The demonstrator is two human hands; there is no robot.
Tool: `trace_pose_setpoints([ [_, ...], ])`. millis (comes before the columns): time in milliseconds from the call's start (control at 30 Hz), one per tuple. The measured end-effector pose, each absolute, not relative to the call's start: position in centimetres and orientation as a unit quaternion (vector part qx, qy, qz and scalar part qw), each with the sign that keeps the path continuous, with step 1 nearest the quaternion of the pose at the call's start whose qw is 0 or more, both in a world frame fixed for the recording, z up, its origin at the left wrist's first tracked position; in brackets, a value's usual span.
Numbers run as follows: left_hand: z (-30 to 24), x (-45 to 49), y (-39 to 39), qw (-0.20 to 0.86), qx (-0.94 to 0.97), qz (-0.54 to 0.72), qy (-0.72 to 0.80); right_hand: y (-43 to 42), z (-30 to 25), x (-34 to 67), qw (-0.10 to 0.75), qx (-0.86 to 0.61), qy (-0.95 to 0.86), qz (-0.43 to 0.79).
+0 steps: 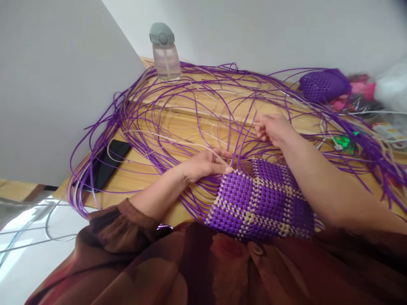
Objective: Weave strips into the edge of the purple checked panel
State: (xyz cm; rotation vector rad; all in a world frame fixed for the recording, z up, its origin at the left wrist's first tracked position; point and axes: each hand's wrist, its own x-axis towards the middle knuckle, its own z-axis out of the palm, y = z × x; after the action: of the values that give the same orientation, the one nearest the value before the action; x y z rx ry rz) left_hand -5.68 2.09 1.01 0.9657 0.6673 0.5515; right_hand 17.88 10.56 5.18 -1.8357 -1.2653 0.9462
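Note:
A purple and beige checked woven basket (241, 195) lies against my body at the table's near edge. Long loose purple and beige weaving strands spread from its upper edge across the tabletop. My left hand (211, 164) is closed at the basket's upper left corner, thumb and fingers pinching strands where they leave the weave. Raised above the basket's far side, my right hand (273, 127) has its fingers curled together on a thin beige strand (244, 122). Several purple strands stand up between the two hands. The basket's right part is partly hidden behind my right forearm.
A clear water bottle (167, 59) with a grey-green lid stands at the back left. A black phone (110, 163) lies on the left under strands. Purple netted material (324, 84), pink items, a green object (346, 142) and white cables are at the right. Walls bound the back and left.

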Motion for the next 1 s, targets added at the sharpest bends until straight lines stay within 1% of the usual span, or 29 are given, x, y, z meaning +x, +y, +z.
trace_pose_setpoints([
  [133,0.9,-6.3,2.8,0.797,0.508,0.192,0.265,5.3,6.0,18.3,0.319,-0.693,-0.578,0.29],
  [200,0.7,-6.0,2.7,0.785,0.519,0.197,0.274,2.5,6.2,17.2,0.263,-0.629,-0.674,0.284],
  [300,0.6,-5.5,2.3,0.748,0.528,0.228,0.331,-0.5,6.1,14.8,0.221,-0.548,-0.756,0.282],
  [433,0.5,-5.4,2.2,0.742,0.529,0.236,0.339,-1.5,5.7,12.7,0.202,-0.533,-0.804,0.171],
  [500,0.5,-5.3,2.2,0.745,0.521,0.232,0.346,-1.3,5.7,12.7,0.186,-0.535,-0.809,0.16],
  [567,0.7,-5.3,2.2,0.751,0.508,0.231,0.353,-1.0,5.6,13.1,0.181,-0.534,-0.805,0.187],
  [733,0.8,-5.2,2.0,0.786,0.47,0.24,0.323,-1.0,4.9,13.4,0.22,-0.561,-0.726,0.332],
  [800,0.7,-5.1,1.9,0.79,0.462,0.243,0.321,-0.4,4.9,13.1,0.221,-0.567,-0.706,0.363],
  [867,0.7,-5.1,1.9,0.793,0.455,0.246,0.321,1.0,5.8,13.5,0.254,-0.593,-0.675,0.359],
  [933,0.6,-5.1,1.9,0.799,0.446,0.247,0.318,3.4,7.7,15.3,0.325,-0.628,-0.626,0.328],
  [1000,0.5,-5.1,1.9,0.804,0.439,0.245,0.318,5.9,10.4,18.7,0.378,-0.641,-0.599,0.294],
])
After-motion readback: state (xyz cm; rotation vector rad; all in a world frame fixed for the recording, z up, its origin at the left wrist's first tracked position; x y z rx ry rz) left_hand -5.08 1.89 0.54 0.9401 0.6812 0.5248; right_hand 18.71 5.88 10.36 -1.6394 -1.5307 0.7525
